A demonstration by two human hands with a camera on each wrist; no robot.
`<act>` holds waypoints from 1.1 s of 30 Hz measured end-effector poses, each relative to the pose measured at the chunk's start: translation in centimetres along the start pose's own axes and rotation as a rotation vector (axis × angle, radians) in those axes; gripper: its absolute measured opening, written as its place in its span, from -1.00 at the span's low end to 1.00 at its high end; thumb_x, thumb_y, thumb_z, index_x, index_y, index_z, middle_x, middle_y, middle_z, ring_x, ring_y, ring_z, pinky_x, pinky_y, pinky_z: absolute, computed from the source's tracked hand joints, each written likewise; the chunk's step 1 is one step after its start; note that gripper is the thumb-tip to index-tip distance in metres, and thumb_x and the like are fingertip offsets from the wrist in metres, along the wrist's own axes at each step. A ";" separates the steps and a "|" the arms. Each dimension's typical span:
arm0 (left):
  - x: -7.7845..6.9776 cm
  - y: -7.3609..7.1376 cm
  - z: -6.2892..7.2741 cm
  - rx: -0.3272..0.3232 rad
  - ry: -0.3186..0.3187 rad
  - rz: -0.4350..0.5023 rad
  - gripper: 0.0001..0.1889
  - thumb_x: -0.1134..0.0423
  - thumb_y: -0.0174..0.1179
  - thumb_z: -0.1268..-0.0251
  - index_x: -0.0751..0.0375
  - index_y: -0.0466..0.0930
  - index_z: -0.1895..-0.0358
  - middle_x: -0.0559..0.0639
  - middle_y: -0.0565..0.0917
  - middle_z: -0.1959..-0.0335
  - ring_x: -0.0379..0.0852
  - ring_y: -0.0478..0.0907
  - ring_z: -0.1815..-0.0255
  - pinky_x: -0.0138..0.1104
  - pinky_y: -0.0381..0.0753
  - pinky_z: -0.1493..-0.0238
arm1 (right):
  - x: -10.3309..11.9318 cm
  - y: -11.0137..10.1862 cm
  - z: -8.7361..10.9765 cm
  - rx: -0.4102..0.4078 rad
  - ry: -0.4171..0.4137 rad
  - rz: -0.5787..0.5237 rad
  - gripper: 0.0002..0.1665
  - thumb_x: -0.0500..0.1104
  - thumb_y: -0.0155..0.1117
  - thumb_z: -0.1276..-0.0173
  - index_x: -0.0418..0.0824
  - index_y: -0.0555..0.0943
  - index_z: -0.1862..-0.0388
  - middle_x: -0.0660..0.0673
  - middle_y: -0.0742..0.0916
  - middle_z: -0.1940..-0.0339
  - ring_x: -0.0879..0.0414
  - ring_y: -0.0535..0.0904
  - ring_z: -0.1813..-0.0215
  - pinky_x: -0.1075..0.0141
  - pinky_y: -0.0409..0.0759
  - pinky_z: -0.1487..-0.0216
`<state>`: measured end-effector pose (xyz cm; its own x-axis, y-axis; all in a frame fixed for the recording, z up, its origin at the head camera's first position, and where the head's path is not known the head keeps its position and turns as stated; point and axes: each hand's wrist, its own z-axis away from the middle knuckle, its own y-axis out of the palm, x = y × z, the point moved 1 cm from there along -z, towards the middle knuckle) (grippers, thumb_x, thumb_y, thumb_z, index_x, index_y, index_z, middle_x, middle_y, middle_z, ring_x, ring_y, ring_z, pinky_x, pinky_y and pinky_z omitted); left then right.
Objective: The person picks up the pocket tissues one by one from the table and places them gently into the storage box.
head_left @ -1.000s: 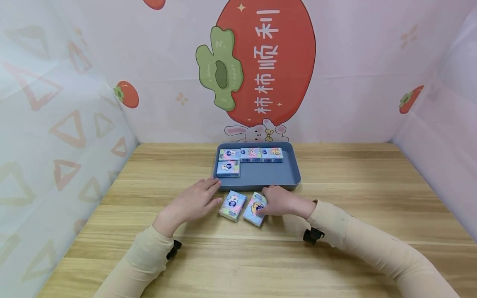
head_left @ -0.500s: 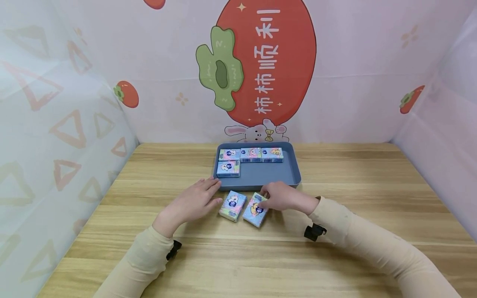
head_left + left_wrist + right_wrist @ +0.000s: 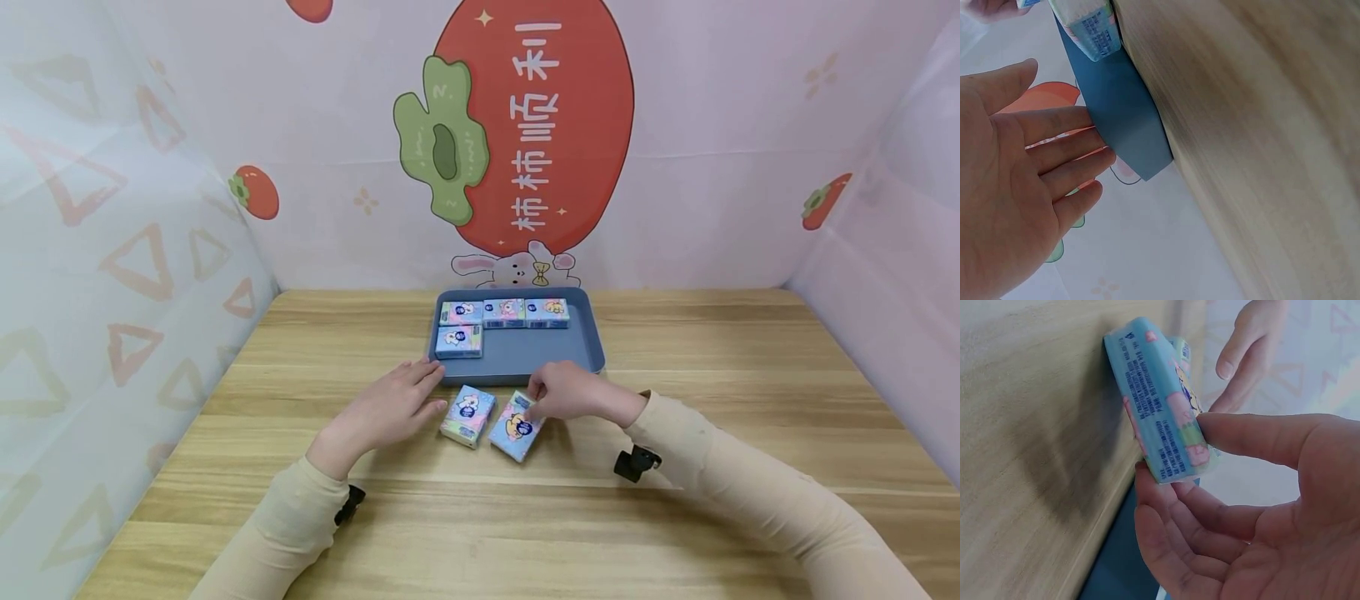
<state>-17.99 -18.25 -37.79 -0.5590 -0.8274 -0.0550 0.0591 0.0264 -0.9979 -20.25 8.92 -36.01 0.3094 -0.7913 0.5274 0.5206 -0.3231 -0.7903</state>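
My right hand [image 3: 573, 392] pinches a blue pocket tissue pack [image 3: 510, 435] with a yellow character, thumb on its printed face and fingers curled at its far end. In the right wrist view, that tissue pack [image 3: 1154, 400] shows its lettered side, and a shadow falls on the wood beneath. A second tissue pack [image 3: 468, 408], with a white character, lies slanted on the table between the hands. My left hand [image 3: 386, 408] has its fingers extended, fingertips right at the front left corner of the blue-grey tray [image 3: 536, 354]. In the left wrist view, its palm [image 3: 1004, 200] holds nothing.
Inside the tray, three tissue packs [image 3: 504, 312] form a row along the back, and one more pack [image 3: 459, 340] lies in front at the left. The wooden table [image 3: 712, 350] meets a printed cloth backdrop [image 3: 697, 208] behind, with cloth walls on both sides.
My right hand has shifted slightly up and right, and the pinched tissue pack has moved a little right and toward me. My left hand stays in place.
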 end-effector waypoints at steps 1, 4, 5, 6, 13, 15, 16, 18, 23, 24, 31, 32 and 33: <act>0.0 0.0 0.0 0.001 -0.002 0.002 -0.38 -0.08 -0.16 -0.48 0.33 0.26 -0.38 0.24 0.31 -0.40 0.15 0.19 -0.45 -0.02 0.14 -0.48 | 0.0 -0.1 0.0 0.002 -0.002 -0.011 -0.73 -0.06 0.41 -0.14 -0.21 0.63 0.29 -0.03 0.61 0.45 0.14 0.45 0.37 0.39 0.43 0.39; -0.1 0.0 0.0 -0.002 0.002 0.001 -0.38 -0.07 -0.15 -0.48 0.34 0.26 -0.38 0.25 0.31 -0.39 0.16 0.20 -0.44 0.00 0.16 -0.47 | -0.1 -0.2 0.1 0.013 -0.009 -0.042 -0.76 -0.08 0.42 -0.12 -0.19 0.62 0.33 -0.03 0.58 0.49 0.15 0.43 0.41 0.40 0.38 0.42; -0.1 0.0 0.0 -0.001 0.002 0.001 -0.38 -0.07 -0.14 -0.48 0.34 0.26 -0.38 0.25 0.31 -0.39 0.16 0.19 -0.45 0.00 0.16 -0.47 | -0.1 -0.3 0.1 0.017 -0.005 -0.057 -0.77 -0.09 0.43 -0.12 -0.18 0.62 0.34 -0.03 0.57 0.49 0.15 0.42 0.41 0.39 0.37 0.43; -0.1 0.0 0.0 0.000 0.002 0.001 -0.38 -0.07 -0.14 -0.48 0.34 0.26 -0.38 0.25 0.31 -0.39 0.16 0.19 -0.45 0.00 0.16 -0.47 | -0.1 -0.3 0.0 0.019 -0.007 -0.067 -0.77 -0.09 0.43 -0.12 -0.17 0.62 0.33 -0.03 0.58 0.48 0.15 0.43 0.40 0.39 0.37 0.43; -0.1 0.1 0.1 0.000 0.004 0.005 -0.37 -0.09 -0.18 -0.49 0.33 0.25 -0.39 0.24 0.31 -0.40 0.14 0.19 -0.45 -0.01 0.16 -0.47 | -0.7 -0.5 -0.1 0.020 -0.030 -0.097 -0.57 -0.13 0.43 -0.14 -0.14 0.61 -0.02 -0.03 0.63 0.37 0.13 0.47 0.34 0.37 0.46 0.40; -0.1 0.1 0.0 -0.001 0.004 0.007 -0.37 -0.09 -0.18 -0.49 0.33 0.25 -0.39 0.24 0.30 -0.40 0.15 0.18 -0.45 -0.01 0.15 -0.47 | -0.8 -0.6 -0.1 0.019 -0.024 -0.098 -0.55 -0.12 0.43 -0.14 -0.11 0.61 -0.04 -0.03 0.63 0.37 0.13 0.48 0.33 0.36 0.46 0.39; 0.0 0.1 0.0 -0.001 0.004 0.008 -0.38 -0.08 -0.18 -0.49 0.34 0.25 -0.39 0.25 0.30 -0.40 0.16 0.18 -0.45 0.00 0.15 -0.47 | -0.8 -0.7 -0.1 0.018 -0.019 -0.098 -0.54 -0.11 0.43 -0.13 -0.10 0.61 -0.04 -0.02 0.64 0.37 0.12 0.48 0.33 0.36 0.46 0.38; 0.0 0.1 0.0 0.000 0.001 0.010 -0.38 -0.08 -0.17 -0.49 0.34 0.24 -0.39 0.25 0.29 -0.40 0.16 0.18 -0.45 0.00 0.15 -0.47 | -0.9 -0.9 -0.1 0.019 -0.014 -0.104 -0.55 -0.10 0.43 -0.13 -0.10 0.60 -0.03 -0.02 0.65 0.36 0.12 0.50 0.32 0.35 0.48 0.37; 0.0 0.0 0.0 -0.001 0.000 0.008 -0.37 -0.08 -0.17 -0.49 0.34 0.24 -0.39 0.24 0.29 -0.40 0.16 0.18 -0.45 -0.01 0.15 -0.48 | -0.8 -1.4 0.1 0.020 0.008 -0.137 -0.57 -0.10 0.43 -0.12 -0.11 0.60 0.00 -0.03 0.68 0.33 0.12 0.54 0.29 0.35 0.54 0.33; 0.0 0.0 0.0 -0.001 0.001 0.007 -0.37 -0.08 -0.17 -0.49 0.34 0.25 -0.39 0.25 0.30 -0.40 0.16 0.18 -0.45 -0.01 0.15 -0.47 | -0.8 -1.4 0.1 0.021 0.011 -0.146 -0.57 -0.11 0.43 -0.12 -0.11 0.60 0.01 -0.03 0.69 0.33 0.12 0.55 0.29 0.35 0.55 0.33; 0.0 0.1 0.0 0.004 -0.005 0.006 -0.37 -0.09 -0.18 -0.49 0.32 0.25 -0.39 0.23 0.30 -0.40 0.15 0.18 -0.45 -0.02 0.15 -0.48 | -1.0 -2.1 0.0 0.027 0.050 -0.199 -0.56 -0.10 0.42 -0.13 -0.16 0.58 -0.01 -0.06 0.72 0.32 0.13 0.63 0.39 0.32 0.61 0.27; 0.0 0.1 0.0 0.007 -0.008 0.006 -0.37 -0.09 -0.17 -0.49 0.32 0.24 -0.39 0.23 0.29 -0.40 0.15 0.18 -0.45 -0.02 0.14 -0.48 | -1.0 -2.3 -0.1 0.025 0.054 -0.204 -0.56 -0.10 0.42 -0.14 -0.17 0.58 -0.01 -0.07 0.72 0.31 0.13 0.64 0.39 0.32 0.63 0.26; 0.0 0.1 0.0 0.009 -0.010 0.006 -0.37 -0.09 -0.17 -0.49 0.31 0.24 -0.39 0.23 0.29 -0.41 0.14 0.18 -0.46 -0.02 0.14 -0.48 | -1.0 -2.4 -0.1 0.024 0.059 -0.210 -0.56 -0.10 0.41 -0.14 -0.17 0.58 -0.01 -0.08 0.72 0.31 0.12 0.65 0.39 0.32 0.64 0.25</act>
<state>-17.98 -18.23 -37.86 -0.5503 -0.8328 -0.0604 0.0695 0.0264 -0.9972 -21.88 10.44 -34.68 0.1456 -0.7373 0.6597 0.5875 -0.4720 -0.6573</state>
